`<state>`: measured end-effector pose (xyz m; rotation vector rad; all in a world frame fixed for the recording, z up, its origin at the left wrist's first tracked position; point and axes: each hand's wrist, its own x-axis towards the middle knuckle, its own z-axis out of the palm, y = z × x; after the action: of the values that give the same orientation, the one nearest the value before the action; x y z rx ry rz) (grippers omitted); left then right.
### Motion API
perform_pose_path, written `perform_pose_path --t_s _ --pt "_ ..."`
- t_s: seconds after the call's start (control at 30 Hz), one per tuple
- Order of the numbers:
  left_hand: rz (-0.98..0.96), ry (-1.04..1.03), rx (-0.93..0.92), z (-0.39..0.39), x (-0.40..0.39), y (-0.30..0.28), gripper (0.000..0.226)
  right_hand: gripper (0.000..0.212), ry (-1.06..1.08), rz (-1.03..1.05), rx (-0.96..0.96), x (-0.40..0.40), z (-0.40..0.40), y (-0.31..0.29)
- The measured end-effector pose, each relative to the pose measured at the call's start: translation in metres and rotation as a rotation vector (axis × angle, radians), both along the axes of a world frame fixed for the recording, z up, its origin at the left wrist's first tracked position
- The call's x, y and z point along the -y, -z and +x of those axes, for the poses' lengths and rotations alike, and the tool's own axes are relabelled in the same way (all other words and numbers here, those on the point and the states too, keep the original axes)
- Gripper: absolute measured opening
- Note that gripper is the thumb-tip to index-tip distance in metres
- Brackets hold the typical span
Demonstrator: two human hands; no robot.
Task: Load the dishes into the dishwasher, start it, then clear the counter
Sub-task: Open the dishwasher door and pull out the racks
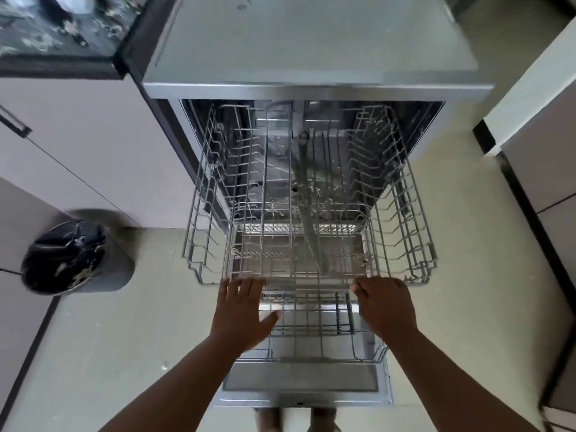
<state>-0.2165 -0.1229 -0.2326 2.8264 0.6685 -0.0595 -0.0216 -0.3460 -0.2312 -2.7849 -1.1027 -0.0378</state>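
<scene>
the left hand [241, 310] lies flat with fingers straight and a little spread, thumb out to the side, its fingertips touching the front rail of the upper rack [311, 194]. the right hand [385, 302] is at the same rail further right, its fingers bent down over the wire edge so that they seem to grip it; the fingertips themselves are hidden behind the knuckles. both forearms reach in from the bottom of the view.

the upper rack is pulled well out of the dishwasher [311, 73], its long axis running from the person toward the machine's dark opening, its front edge nearest the hands. no dishes show in it. beneath it the lower rack [314, 325] sits out over the lowered door [299, 381], which lies flat and points toward the person.

a dark-topped bench [59, 35] stands to the left of the dishwasher above pale cabinets [78, 145]. a round bin [71, 257] with a dark liner stands on the floor [140, 338] left of the racks.
</scene>
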Motion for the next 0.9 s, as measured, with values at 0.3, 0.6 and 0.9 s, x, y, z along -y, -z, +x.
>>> perform_pose_path --t_s 0.3,0.6,0.9 --pt "-0.044 0.129 -0.056 -0.072 0.039 -0.007 0.065 0.028 -0.008 -0.052 -0.008 0.055 -0.064 0.014" --pt "-0.060 0.169 -0.314 -0.080 0.053 -0.030 0.091 0.035 -0.047 -0.143 -0.210 0.068 -0.075 -0.012" --pt "0.043 0.011 -0.420 -0.082 0.083 -0.089 0.087 0.052 -0.181 -0.422 -0.166 0.092 -0.089 -0.084"
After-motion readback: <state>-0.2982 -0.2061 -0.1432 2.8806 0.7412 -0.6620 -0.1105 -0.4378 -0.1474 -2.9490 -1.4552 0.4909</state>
